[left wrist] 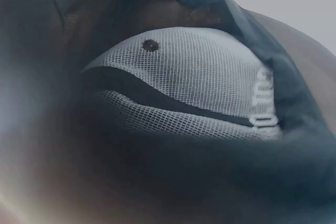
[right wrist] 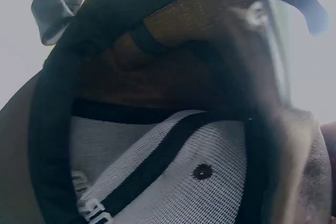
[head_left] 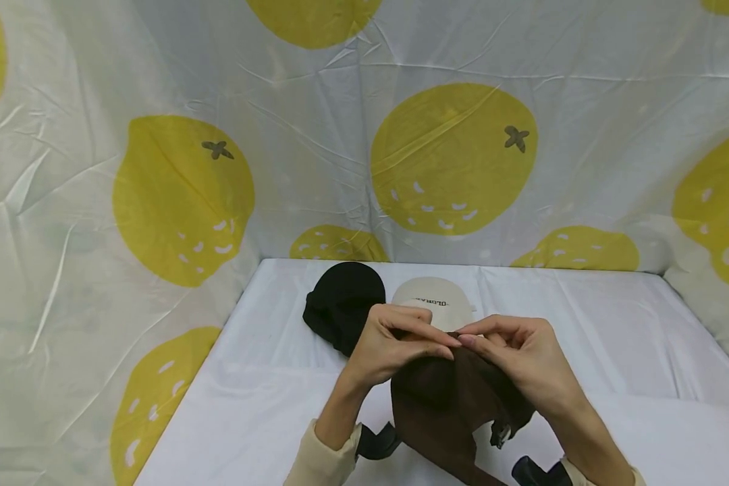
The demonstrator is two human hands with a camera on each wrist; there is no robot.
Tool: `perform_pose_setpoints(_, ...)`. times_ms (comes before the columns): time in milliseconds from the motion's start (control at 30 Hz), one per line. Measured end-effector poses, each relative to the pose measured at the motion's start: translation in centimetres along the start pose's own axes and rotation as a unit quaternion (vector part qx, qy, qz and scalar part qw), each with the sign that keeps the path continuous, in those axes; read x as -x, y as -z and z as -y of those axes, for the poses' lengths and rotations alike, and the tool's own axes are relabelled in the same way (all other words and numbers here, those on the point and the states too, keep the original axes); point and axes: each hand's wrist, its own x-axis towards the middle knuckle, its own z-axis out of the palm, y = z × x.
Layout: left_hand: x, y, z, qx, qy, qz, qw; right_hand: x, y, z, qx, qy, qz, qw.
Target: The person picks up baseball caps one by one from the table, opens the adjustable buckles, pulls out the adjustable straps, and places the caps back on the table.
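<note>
A dark brown baseball cap (head_left: 428, 412) hangs between both hands, crown up, over the near part of the table. My left hand (head_left: 391, 344) pinches its top between thumb and fingers. Right beside it, the right hand (head_left: 522, 354) pinches the same spot, with the fingertips of both hands almost meeting. The back strap and a small metal buckle (head_left: 503, 435) dangle at the cap's lower right. Both wrist views look inside the cap, where white mesh lining (left wrist: 205, 77), dark seam tape (right wrist: 152, 166) and an eyelet (right wrist: 202, 171) show.
Behind the hands lie a black cap (head_left: 346, 300) and a cream cap (head_left: 431, 293) with dark lettering, partly covered by the hands. A white cloth covers the table (head_left: 607, 337). Lemon-print curtains (head_left: 316, 155) enclose it at the back and sides.
</note>
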Motion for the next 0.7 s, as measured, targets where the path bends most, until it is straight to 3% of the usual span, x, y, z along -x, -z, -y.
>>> perform_pose_setpoints(167,0.15,0.13,-0.42,-0.023,0.082,-0.085,0.9928,-0.05,0.70,0.18,-0.015,0.029,-0.040,0.9987)
perform_pose_setpoints(267,0.19,0.18,-0.56,-0.006,0.111,-0.100,0.9888,-0.04,0.99,0.11,-0.035,0.070,-0.055,0.9954)
perform_pose_setpoints(533,0.28,-0.49,-0.07,0.025,0.119,-0.110,0.9865,-0.02,0.96,-0.29,-0.031,0.117,-0.082,0.9892)
perform_pose_setpoints(700,0.24,-0.71,0.11,0.015,0.089,-0.135,0.9868,-0.09,0.82,-0.62,-0.041,0.129,-0.077,0.9877)
